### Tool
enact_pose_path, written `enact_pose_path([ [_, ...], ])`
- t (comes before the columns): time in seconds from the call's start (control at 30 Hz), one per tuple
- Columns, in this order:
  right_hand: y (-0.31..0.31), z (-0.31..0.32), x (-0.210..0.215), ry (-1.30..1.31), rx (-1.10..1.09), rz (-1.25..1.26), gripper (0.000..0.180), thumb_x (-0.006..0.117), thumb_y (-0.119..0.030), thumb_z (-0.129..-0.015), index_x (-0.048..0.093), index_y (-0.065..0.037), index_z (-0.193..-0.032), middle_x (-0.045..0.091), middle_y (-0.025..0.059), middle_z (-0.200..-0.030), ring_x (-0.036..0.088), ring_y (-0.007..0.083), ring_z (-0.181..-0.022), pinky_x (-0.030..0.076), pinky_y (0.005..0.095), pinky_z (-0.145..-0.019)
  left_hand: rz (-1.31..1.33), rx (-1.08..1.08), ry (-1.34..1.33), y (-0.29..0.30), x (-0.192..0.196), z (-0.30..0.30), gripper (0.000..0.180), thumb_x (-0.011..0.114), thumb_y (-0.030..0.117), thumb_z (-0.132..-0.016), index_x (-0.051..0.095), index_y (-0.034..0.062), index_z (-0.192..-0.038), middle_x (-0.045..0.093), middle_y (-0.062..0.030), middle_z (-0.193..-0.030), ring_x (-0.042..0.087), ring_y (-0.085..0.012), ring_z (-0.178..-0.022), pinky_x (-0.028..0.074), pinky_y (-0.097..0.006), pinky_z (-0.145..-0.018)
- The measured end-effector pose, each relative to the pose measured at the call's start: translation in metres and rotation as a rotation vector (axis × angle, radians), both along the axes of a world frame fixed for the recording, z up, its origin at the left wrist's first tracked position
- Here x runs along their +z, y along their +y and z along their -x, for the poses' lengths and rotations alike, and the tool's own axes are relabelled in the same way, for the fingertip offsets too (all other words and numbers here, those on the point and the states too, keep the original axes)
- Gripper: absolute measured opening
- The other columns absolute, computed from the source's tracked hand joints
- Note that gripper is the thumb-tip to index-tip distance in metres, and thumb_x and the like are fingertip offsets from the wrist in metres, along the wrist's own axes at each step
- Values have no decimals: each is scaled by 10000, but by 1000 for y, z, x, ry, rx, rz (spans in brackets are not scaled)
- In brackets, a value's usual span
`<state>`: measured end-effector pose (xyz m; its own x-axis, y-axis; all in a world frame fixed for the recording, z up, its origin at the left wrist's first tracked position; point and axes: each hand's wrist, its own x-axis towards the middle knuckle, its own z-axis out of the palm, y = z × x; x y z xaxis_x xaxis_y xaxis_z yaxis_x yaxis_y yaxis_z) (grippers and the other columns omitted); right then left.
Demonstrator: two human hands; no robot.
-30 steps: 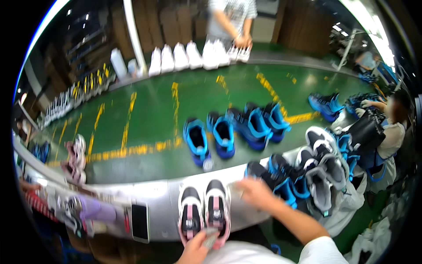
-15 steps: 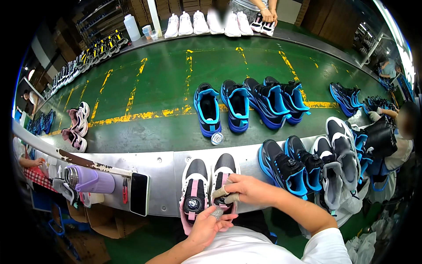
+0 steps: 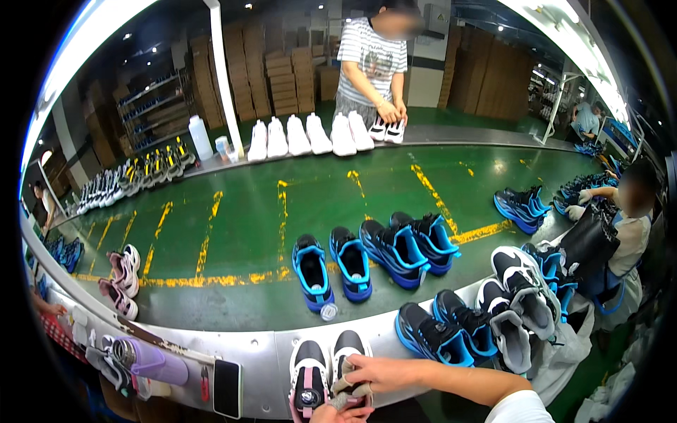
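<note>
Two white, black and pink sneakers stand side by side on the metal ledge, toes pointing away from me. The left sneaker (image 3: 309,368) shows a round black dial on its pink-trimmed front. My right hand (image 3: 377,375), with tan finger covers, closes over the upper of the right sneaker (image 3: 350,343). At that same shoe's heel end, my left hand (image 3: 340,410) holds on with a grey cover on one digit. The lower part of the left hand is cut off by the picture's edge, and the hands hide much of the right sneaker's opening.
Black-blue sneakers (image 3: 314,271) stand on the green belt (image 3: 240,240) ahead. More shoes (image 3: 511,331) crowd the ledge at right. A phone (image 3: 227,388), red cutter (image 3: 204,384) and purple bottle (image 3: 161,366) lie at left. A person (image 3: 370,67) handles shoes across the belt.
The view has tipped upward, so the shoes and my hands appear lower and the person opposite shows more fully. Both hands stay at the right sneaker.
</note>
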<state>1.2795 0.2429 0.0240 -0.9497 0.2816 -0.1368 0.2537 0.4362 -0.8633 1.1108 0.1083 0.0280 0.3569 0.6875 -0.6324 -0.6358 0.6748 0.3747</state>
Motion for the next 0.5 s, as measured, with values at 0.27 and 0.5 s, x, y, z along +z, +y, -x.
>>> enact_pose_path([
  [0.27, -22, -7, -28, 175, -358, -228, 453, 574, -307, -900, 495, -159, -1320, 461, 156, -1136, 474, 312, -1049, 390, 386, -911, -135, -341, 393, 15, 31, 24, 350, 494, 282, -950, 580, -41, -1053, 650, -195, -931, 642, -280, -741, 513, -341, -603],
  [0.5, -41, 4, -51, 270, -573, -388, 846, 762, -422, -607, 438, -81, -1311, 386, 240, -1288, 398, 434, -1132, 325, 516, -953, -1038, -886, 1568, 78, 39, 1, 432, 621, 356, -828, 519, 7, -1063, 628, -215, -894, 610, -401, -801, 472, -475, -699],
])
